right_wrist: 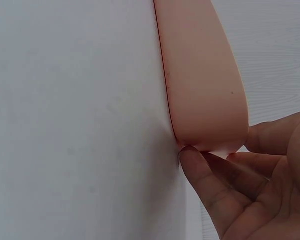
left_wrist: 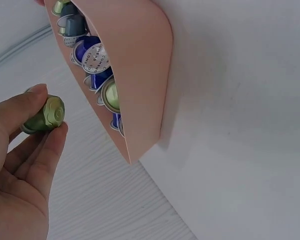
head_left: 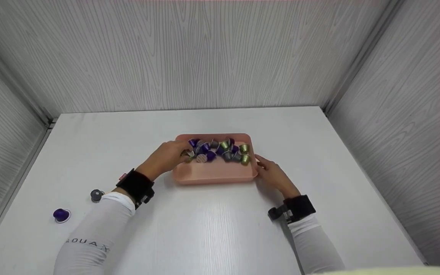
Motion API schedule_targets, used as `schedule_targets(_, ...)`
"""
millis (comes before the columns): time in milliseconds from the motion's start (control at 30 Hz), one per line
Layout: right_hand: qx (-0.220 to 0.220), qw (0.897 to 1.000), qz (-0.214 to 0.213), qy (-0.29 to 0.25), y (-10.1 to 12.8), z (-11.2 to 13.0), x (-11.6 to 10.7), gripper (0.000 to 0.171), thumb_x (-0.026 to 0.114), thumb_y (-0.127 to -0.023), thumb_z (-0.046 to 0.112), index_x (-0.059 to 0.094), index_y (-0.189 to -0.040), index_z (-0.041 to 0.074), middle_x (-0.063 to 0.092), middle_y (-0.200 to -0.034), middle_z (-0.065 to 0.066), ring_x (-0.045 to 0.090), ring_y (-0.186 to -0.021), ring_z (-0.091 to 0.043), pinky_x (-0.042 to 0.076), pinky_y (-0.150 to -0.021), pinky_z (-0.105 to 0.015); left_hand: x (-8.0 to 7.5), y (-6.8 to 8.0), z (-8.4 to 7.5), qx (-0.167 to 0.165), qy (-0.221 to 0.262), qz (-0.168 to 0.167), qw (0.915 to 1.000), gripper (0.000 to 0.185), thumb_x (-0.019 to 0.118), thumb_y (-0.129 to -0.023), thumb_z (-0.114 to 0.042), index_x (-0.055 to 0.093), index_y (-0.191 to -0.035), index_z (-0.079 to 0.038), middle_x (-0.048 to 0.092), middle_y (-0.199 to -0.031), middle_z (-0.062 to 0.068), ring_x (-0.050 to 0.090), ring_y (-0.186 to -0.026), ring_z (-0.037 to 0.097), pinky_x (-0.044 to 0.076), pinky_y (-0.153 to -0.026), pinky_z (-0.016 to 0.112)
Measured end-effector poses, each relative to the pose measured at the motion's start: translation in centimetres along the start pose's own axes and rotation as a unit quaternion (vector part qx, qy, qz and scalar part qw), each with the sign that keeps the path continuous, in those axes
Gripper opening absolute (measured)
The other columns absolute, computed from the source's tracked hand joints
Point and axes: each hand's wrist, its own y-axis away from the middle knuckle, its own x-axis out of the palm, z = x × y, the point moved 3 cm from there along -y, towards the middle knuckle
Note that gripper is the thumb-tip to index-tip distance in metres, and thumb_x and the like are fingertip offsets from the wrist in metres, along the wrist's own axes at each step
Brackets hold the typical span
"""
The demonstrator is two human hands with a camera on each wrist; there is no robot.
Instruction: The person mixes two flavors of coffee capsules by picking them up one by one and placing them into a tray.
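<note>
My left hand [head_left: 166,156] pinches a green coffee capsule [left_wrist: 46,115] between thumb and fingers, over the left part of a pink tray [head_left: 212,175]. In the left wrist view the capsule shows apart from the tray's rim. Purple, grey and green coffee capsules lie heaped along the back half of the tray, among them a green capsule [head_left: 245,159] at the right. At the tray's right end my right hand [head_left: 276,175] holds the side wall; in the right wrist view one fingertip [right_wrist: 192,156] sits low at the wall's base and other fingers reach the rim.
On the white table [head_left: 212,229], a purple capsule [head_left: 61,215] lies at the left, and a grey capsule [head_left: 96,195] lies close to the left sleeve. Wood-grain panels [head_left: 189,57] stand behind the table and on both sides.
</note>
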Motion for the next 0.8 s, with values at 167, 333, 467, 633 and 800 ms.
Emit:
schedule_targets(167, 0.006, 1.0, 0.0, -0.011, 0.1, 0.0, 0.0, 0.052, 0.047, -0.103, 0.017, 0.033, -0.153, 0.008, 0.056, -0.132, -0.023, 0.059, -0.112, -0.03, 0.045, -0.095, -0.045, 1.3, -1.3, -0.3, -0.001, -0.014, 0.022, 0.9997, 0.017, 0.072, -0.089, -0.011, 0.071, -0.104, -0.005, 0.07, -0.098, 0.007, 0.066, -0.087, 0.024, 0.052, -0.079, 0.041)
schedule_targets(333, 0.012, 1.0, 0.0, -0.013, 0.0, -0.2, 0.1, 0.052, 0.047, -0.103, 0.018, 0.033, -0.153, 0.009, 0.057, -0.132, -0.021, 0.061, -0.109, -0.026, 0.046, -0.093, -0.042, 2.5, -2.3, -0.4, -0.001, -0.01, 0.043, 0.999, 0.009, 0.073, -0.088, -0.008, 0.073, -0.096, -0.005, 0.069, -0.094, 0.005, 0.064, -0.087, 0.019, 0.052, -0.078, 0.036)
schedule_targets(467, 0.015, 1.0, 0.0, -0.011, 0.2, 0.0, 0.1, 0.052, 0.047, -0.103, 0.019, 0.033, -0.152, 0.008, 0.056, -0.133, -0.022, 0.062, -0.106, -0.026, 0.046, -0.092, -0.043, 2.9, -2.9, -0.4, -0.019, 0.018, 0.059, 0.9979, 0.008, 0.072, -0.087, -0.005, 0.075, -0.095, -0.005, 0.069, -0.093, 0.004, 0.061, -0.087, 0.018, 0.051, -0.079, 0.034)
schedule_targets(633, 0.02, 1.0, -0.002, -0.004, 0.3, 0.3, -0.1, 0.053, 0.047, -0.103, 0.022, 0.034, -0.152, 0.009, 0.056, -0.133, -0.022, 0.059, -0.112, -0.029, 0.044, -0.096, -0.045, 2.9, -3.2, -0.3, -0.022, 0.022, 0.063, 0.9975, 0.013, 0.068, -0.082, 0.0, 0.076, -0.092, -0.005, 0.069, -0.089, 0.003, 0.058, -0.083, 0.015, 0.051, -0.076, 0.033)
schedule_targets(800, 0.017, 1.0, -0.002, -0.006, 0.2, 0.3, 0.0, 0.052, 0.047, -0.103, 0.021, 0.034, -0.152, 0.009, 0.058, -0.131, -0.021, 0.061, -0.108, -0.027, 0.045, -0.094, -0.043, 3.0, -3.1, -0.3, -0.041, 0.016, 0.08, 0.9958, 0.015, 0.069, -0.079, -0.001, 0.075, -0.092, -0.005, 0.07, -0.089, 0.003, 0.057, -0.082, 0.015, 0.05, -0.076, 0.033)
